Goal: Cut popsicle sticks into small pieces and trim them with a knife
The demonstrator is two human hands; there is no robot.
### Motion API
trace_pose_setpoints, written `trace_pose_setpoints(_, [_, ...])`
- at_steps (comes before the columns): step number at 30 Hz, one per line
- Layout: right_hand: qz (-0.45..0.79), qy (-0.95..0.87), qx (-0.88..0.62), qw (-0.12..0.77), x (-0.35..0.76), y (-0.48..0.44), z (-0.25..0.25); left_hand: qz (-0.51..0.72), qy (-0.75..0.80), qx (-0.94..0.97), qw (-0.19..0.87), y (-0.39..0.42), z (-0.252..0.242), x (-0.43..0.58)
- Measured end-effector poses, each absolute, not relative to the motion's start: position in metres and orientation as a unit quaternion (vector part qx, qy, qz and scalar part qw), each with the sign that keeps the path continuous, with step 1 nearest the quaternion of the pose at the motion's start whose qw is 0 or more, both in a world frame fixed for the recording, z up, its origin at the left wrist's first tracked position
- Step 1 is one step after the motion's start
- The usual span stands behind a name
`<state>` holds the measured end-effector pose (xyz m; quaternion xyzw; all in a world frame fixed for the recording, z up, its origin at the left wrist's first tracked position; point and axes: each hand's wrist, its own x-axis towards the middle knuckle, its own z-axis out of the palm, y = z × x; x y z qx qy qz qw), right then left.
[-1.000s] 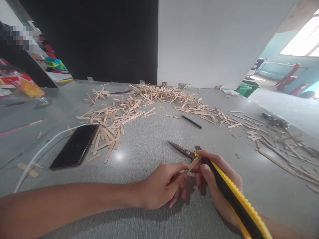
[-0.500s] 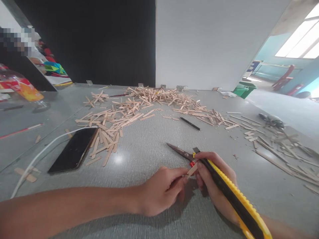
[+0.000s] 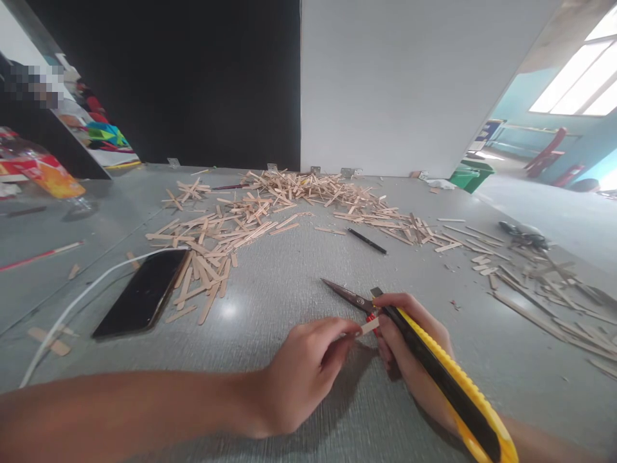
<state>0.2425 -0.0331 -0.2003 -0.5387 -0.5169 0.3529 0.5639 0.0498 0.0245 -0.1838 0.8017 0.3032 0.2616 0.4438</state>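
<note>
My left hand (image 3: 308, 366) is closed, its thumb and fingers pinching one end of a short wooden craft stick (image 3: 369, 326). The stick's other end meets the fingertips of my right hand (image 3: 409, 334). That hand is wrapped round a yellow and black box cutter (image 3: 443, 366), whose handle slants down toward the lower right. Dark scissors (image 3: 346, 292) with red on the handle lie on the table just beyond the stick, partly hidden by my right hand. A black pen (image 3: 367, 240) rests farther back.
Loose craft sticks (image 3: 299, 193) are heaped along the table's back and left. A phone (image 3: 142, 292) with a white cable lies left. Thin wooden offcuts (image 3: 540, 312) spread at right. A bottle (image 3: 43, 170) lies far left, before black and white panels (image 3: 385, 83).
My left hand has shifted slightly up, still pinching the stick, which now lies flatter. My right hand with the box cutter has moved a little left.
</note>
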Motion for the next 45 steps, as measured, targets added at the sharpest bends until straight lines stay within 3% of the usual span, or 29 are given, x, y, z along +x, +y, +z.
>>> trace_pose_setpoints(45, [0.326, -0.552, -0.565, 0.520, 0.236, -0.034, -0.196, 0.198, 0.333, 0.821, 0.419, 0.027, -0.191, 0.047])
